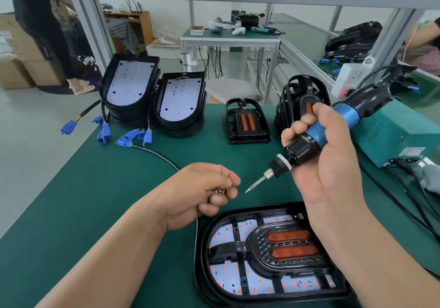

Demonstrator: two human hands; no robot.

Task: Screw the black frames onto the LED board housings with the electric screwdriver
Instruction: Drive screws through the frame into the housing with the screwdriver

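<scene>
An LED board housing (204, 274) lies at the near edge of the green mat, with a black frame (240, 248) carrying two orange lenses laid over its white board. My right hand (331, 162) grips the blue and black electric screwdriver (309, 141) above the housing, its bit (256, 185) pointing down-left. My left hand (202, 193) hovers left of the bit tip, fingers curled around small screws (220, 190).
Two stacks of open LED housings (133, 86) with blue connectors (102, 134) stand at the back left. Loose black frames (247, 122) sit behind centre, a stack (292, 93) beside them. A teal power supply (392, 131) and cables (404, 196) occupy the right. A person stands far left.
</scene>
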